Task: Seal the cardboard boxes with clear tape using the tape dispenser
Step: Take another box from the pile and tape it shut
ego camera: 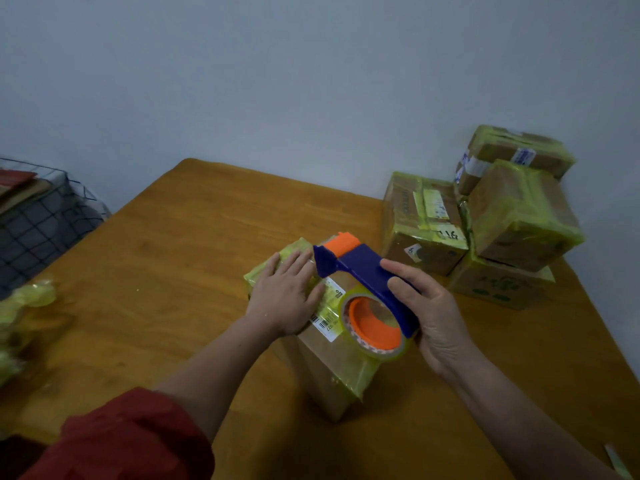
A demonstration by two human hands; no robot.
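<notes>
At the far left edge of the frame we see a black wire basket holding dark checked cloth, and below it a crumpled wad of yellowish clear tape lying on the brown wooden worktop. In the lower left a red sleeve covers our left arm. Our left hand lies flat, fingers straight and together. It presses on the taped far end of the top of a brown cardboard box, which stands on the worktop at the centre of the frame with a white barcode label on its top. Just right of it, our right hand grips the handle of a blue and orange plastic tape dispenser, fingers curled round it. The dispenser's orange-tipped head sits at the box's top beside the left fingertips, and its roll of clear tape hangs over the box's right side. At the right, a stack of taped cardboard boxes stands on the worktop.
</notes>
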